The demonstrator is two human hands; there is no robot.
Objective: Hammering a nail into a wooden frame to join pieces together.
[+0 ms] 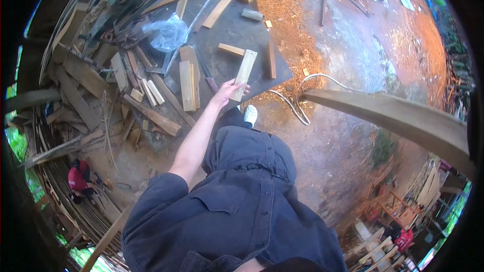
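My left hand [230, 93] is closed around the near end of a short, pale wooden block [246, 66]. The block tilts away over the dark flat work surface [234, 25]. At its far end lies a narrow wood strip [231, 49], touching it or just beneath it; I cannot tell which. A tool with a dark reddish handle [212, 84] rests just left of my fingers. Farther left lie several pale boards [187, 83]. On the right edge of the surface lies a brown wood strip [272, 59]. My right hand is outside the view.
A clear plastic bag [167, 32] and a long metal rod [194, 20] lie among offcuts at the left. A thick wooden beam [388, 113] juts in from the right, near a pale cable [295, 111]. People in red work at lower left [78, 176] and lower right [404, 240].
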